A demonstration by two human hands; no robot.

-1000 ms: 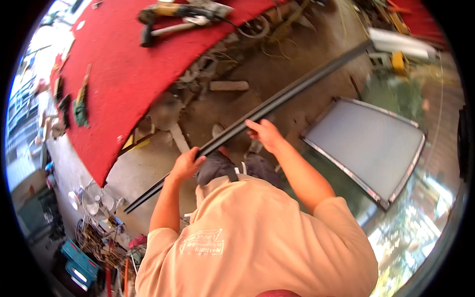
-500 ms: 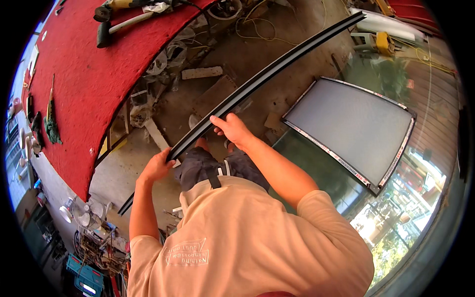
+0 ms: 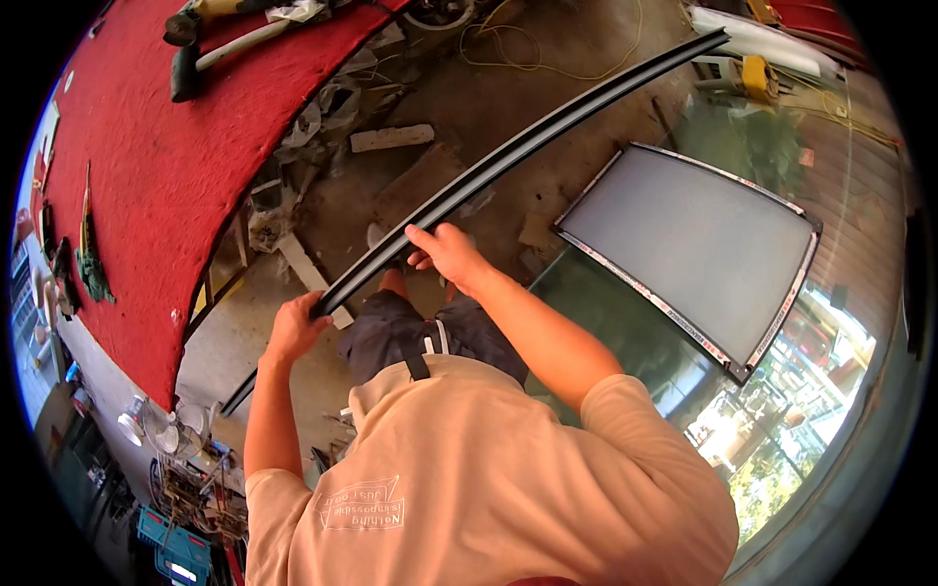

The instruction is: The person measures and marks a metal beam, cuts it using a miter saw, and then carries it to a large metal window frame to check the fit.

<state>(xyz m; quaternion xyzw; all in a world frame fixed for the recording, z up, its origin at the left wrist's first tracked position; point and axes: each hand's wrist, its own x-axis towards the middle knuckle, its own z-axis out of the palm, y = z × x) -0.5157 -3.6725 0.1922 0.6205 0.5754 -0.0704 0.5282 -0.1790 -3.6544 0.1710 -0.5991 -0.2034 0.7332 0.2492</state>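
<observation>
While my left hand wraps around the long dark strip low down, my right hand closes over it a little farther up, fingers curled across its top edge. Both hands are shut on the strip, though my fingertips tuck behind it, so how tightly they close I cannot tell. The strip runs slantwise above the dirt floor, from the lower left near my hip to the upper right, and it looks bowed, which may only be the lens bending it. Its lower end slips behind my left forearm and stays hard to follow near the red table. My own shirt fills the bottom of the view and hides my legs, all but a patch of dark shorts.

To my right lies a framed grey panel on a glass sheet; the glass throws back reflections, so its far edge is lost. Tools at the red table's top are cut off by the rim. Scraps of wood lie blurred on the floor.
</observation>
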